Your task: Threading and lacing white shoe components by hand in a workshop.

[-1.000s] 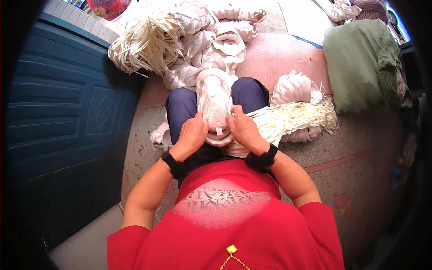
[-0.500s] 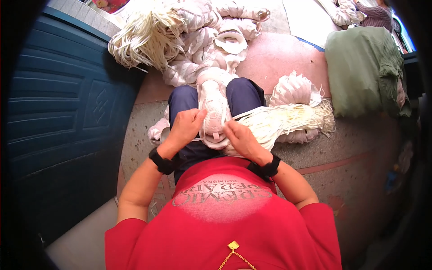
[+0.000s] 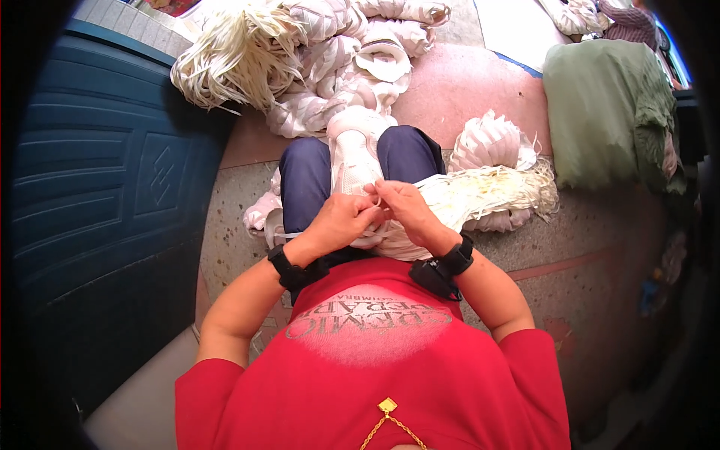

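A pale pink and white sneaker upper (image 3: 354,159) stands lengthwise between my knees, its near end partly hidden by my hands. My left hand (image 3: 336,223) is closed over that near end, thumb and fingers pinched on a thin white lace. My right hand (image 3: 411,211) meets it from the right, its fingertips pinched at the same lace, a bit of which shows between the hands. Across my right thigh lies a long bundle of cream-white laces (image 3: 491,196).
Ahead is a heap of wrapped shoe uppers (image 3: 330,67) with another lace bundle (image 3: 236,64) on it. A wrapped roll of uppers (image 3: 491,142) lies right of my knee. A dark blue panelled door (image 3: 97,195) stands left, a green-covered bundle (image 3: 604,112) right. Another person (image 3: 630,22) is at far right.
My hands, apart on either side of the upper before, have come together over its near end. My right hand has risen slightly; my left has moved right and a little down.
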Demonstrator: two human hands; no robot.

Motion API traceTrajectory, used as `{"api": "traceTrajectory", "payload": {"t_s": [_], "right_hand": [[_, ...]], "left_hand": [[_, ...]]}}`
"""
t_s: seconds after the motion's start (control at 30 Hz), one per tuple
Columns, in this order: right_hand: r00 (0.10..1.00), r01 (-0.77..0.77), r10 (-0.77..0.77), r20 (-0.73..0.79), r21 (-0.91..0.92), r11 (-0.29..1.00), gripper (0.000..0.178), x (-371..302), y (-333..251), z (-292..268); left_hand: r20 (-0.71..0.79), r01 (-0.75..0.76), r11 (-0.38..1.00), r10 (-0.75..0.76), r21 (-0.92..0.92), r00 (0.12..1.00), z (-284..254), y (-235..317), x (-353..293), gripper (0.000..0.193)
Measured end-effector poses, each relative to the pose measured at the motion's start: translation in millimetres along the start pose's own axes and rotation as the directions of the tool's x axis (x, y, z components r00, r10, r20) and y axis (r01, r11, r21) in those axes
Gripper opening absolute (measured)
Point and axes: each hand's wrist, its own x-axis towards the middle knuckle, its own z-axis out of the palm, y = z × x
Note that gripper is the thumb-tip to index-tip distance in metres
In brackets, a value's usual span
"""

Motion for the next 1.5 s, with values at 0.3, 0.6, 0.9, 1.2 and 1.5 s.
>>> {"api": "traceTrajectory", "payload": {"t_s": [0.3,0.6,0.9,1.2,1.5], "right_hand": [[0.908,0.399,-0.376,-0.187,0.107,0.911,0.02,9.2,-77.0,-6.3],[0.896,0.345,-0.442,0.031,-0.675,0.652,0.021,47.4,-57.2,-25.0],[0.863,0.255,-0.489,0.123,-0.943,0.213,0.017,58.3,-28.4,-15.2],[0.826,0.243,-0.509,0.245,-0.967,-0.071,0.012,63.1,-27.6,-5.8],[0.754,0.39,-0.559,0.345,-0.92,-0.043,0.008,68.4,-20.0,-4.9]], "left_hand": [[-0.274,0.04,0.998,-0.054,-0.056,0.96,-31.2,-14.5,27.0,0.019],[-0.357,0.025,0.948,0.095,0.318,0.929,-21.9,-45.1,46.8,0.016],[-0.365,0.068,0.983,-0.001,0.169,0.931,-23.4,-49.9,52.7,0.015],[-0.335,0.186,0.982,-0.179,-0.013,0.925,-25.8,-50.3,55.6,0.016],[-0.407,0.067,0.962,0.048,0.264,0.912,-21.4,-53.2,32.9,0.026]]}}
